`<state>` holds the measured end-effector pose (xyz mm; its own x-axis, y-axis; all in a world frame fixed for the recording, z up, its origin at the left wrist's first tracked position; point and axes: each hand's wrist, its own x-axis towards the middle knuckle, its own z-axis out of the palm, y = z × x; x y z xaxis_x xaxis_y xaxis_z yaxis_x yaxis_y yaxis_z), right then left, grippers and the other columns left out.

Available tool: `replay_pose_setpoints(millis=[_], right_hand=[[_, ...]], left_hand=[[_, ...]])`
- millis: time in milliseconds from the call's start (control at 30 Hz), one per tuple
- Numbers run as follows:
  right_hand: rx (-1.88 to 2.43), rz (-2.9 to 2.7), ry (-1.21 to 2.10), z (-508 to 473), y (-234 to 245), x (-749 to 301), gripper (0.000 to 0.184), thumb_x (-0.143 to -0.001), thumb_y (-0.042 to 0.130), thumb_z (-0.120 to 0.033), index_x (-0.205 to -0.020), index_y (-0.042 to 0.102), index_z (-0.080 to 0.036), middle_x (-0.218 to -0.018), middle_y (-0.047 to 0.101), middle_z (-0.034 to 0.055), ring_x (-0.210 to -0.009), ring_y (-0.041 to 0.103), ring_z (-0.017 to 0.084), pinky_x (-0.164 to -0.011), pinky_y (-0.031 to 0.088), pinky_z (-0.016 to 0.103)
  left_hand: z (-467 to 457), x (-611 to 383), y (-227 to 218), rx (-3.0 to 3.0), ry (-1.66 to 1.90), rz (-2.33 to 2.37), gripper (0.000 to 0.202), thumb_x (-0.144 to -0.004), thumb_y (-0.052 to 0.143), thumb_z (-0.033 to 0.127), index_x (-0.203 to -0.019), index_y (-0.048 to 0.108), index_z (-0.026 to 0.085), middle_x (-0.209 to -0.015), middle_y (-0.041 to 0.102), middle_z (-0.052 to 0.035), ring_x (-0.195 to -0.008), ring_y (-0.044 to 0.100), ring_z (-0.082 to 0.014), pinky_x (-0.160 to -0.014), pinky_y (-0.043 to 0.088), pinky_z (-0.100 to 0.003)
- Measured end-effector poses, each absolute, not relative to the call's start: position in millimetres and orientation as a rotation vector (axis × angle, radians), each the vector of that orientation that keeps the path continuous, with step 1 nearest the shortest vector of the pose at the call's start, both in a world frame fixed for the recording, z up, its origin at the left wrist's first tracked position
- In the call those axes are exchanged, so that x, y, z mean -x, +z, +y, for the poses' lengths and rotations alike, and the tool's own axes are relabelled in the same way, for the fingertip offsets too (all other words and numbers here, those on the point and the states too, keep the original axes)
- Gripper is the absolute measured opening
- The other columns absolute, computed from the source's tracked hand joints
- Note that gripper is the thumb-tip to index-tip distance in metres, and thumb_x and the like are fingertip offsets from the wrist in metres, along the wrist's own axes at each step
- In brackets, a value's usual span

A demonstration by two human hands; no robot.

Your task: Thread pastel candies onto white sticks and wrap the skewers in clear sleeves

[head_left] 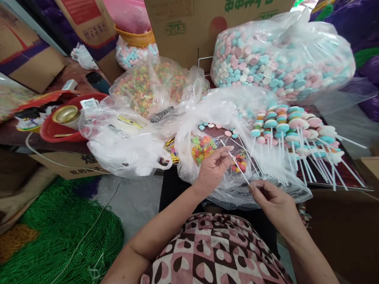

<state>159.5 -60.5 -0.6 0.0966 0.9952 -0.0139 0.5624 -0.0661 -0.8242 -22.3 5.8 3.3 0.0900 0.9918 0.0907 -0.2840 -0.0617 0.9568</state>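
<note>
My right hand pinches the lower end of a thin white stick that slants up to the left. My left hand holds its fingertips closed around the stick's upper part, above an open clear bag with small colourful ring candies inside. Whether a candy sits between the left fingertips is too small to tell. Just right of my hands lies a pile of finished candy sticks, each with pastel discs threaded on top.
A big clear bag of pastel disc candies stands behind. Another bag of multicoloured rings and a crumpled white bag sit to the left, by a red bowl. Cardboard boxes line the back; green netting lies lower left.
</note>
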Motion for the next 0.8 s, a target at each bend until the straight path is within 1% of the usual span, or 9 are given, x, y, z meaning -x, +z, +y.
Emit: replay_pose_setpoints(millis=[67,167,367,467,567,633,667,733,800], right_hand=[[1.691,-1.525,0.863,-62,-4,-162,0.023,-0.079,0.058,-0.041,-0.079,0.069,-0.021,-0.072,0.070,0.0036,-0.063,0.061,0.018,-0.060,0.046,0.028],[1.672,-1.495,0.894,-65,-7,-165,0.021,-0.078,0.060,-0.040,-0.080,0.069,-0.021,-0.072,0.069,0.0035,-0.063,0.061,0.018,-0.060,0.046,0.028],[1.642,-1.447,0.917,-67,-14,-169,0.017,-0.077,0.063,-0.037,-0.081,0.069,-0.022,-0.076,0.070,0.0039,-0.066,0.061,0.018,-0.063,0.048,0.027],[1.627,-1.432,0.973,-68,-11,-167,0.017,-0.077,0.065,-0.038,-0.079,0.068,-0.022,-0.075,0.069,0.0036,-0.064,0.060,0.017,-0.061,0.047,0.027],[1.557,-1.441,1.134,-70,-1,-162,0.018,-0.078,0.067,-0.039,-0.080,0.068,-0.021,-0.070,0.065,0.0022,-0.061,0.058,0.017,-0.058,0.046,0.027],[1.484,-1.445,1.282,-69,7,-158,0.018,-0.080,0.067,-0.039,-0.084,0.068,-0.021,-0.066,0.062,0.0006,-0.059,0.056,0.016,-0.057,0.046,0.027],[1.455,-1.435,1.342,-67,10,-155,0.019,-0.082,0.066,-0.039,-0.086,0.067,-0.021,-0.065,0.062,-0.0001,-0.058,0.056,0.015,-0.056,0.045,0.027],[1.416,-1.374,1.413,-63,13,-148,0.022,-0.087,0.064,-0.042,-0.083,0.066,-0.021,-0.063,0.060,-0.0007,-0.055,0.054,0.014,-0.054,0.043,0.026],[1.384,-1.229,1.433,-58,12,-143,0.027,-0.089,0.062,-0.046,-0.081,0.064,-0.020,-0.062,0.058,-0.0016,-0.049,0.048,0.011,-0.048,0.037,0.024]], left_hand=[[5,22,2,-1.105,1.329,0.898,0.030,-0.084,0.067,0.037,-0.110,0.069,0.021,-0.089,0.067,-0.0008,-0.078,0.061,-0.0107,-0.078,0.051,-0.026],[5,20,0,-1.139,1.332,0.900,0.029,-0.086,0.067,0.037,-0.109,0.070,0.021,-0.094,0.070,-0.0030,-0.081,0.063,-0.0116,-0.081,0.052,-0.027],[5,18,0,-1.164,1.342,0.903,0.028,-0.087,0.065,0.037,-0.110,0.069,0.021,-0.090,0.069,-0.0012,-0.077,0.062,-0.0105,-0.076,0.051,-0.026],[7,19,3,-1.136,1.362,0.915,0.026,-0.084,0.069,0.039,-0.102,0.069,0.020,-0.092,0.070,-0.0022,-0.079,0.062,-0.0113,-0.076,0.051,-0.026],[7,18,6,-1.079,1.330,0.904,0.026,-0.081,0.071,0.042,-0.094,0.068,0.019,-0.085,0.069,-0.0012,-0.070,0.061,-0.0100,-0.068,0.051,-0.024],[2,15,6,-1.067,1.288,0.885,0.025,-0.081,0.071,0.042,-0.091,0.067,0.019,-0.079,0.068,-0.0003,-0.066,0.060,-0.0095,-0.063,0.050,-0.023],[-1,13,6,-1.087,1.263,0.877,0.024,-0.082,0.070,0.040,-0.092,0.067,0.019,-0.079,0.068,-0.0004,-0.067,0.060,-0.0097,-0.064,0.050,-0.023],[-6,9,6,-1.179,1.193,0.866,0.021,-0.084,0.068,0.036,-0.095,0.067,0.019,-0.082,0.069,-0.0014,-0.072,0.063,-0.0108,-0.069,0.051,-0.023],[-5,9,8,-1.316,1.083,0.865,0.023,-0.088,0.062,0.035,-0.104,0.067,0.020,-0.090,0.071,-0.0033,-0.080,0.065,-0.0127,-0.075,0.052,-0.025]])
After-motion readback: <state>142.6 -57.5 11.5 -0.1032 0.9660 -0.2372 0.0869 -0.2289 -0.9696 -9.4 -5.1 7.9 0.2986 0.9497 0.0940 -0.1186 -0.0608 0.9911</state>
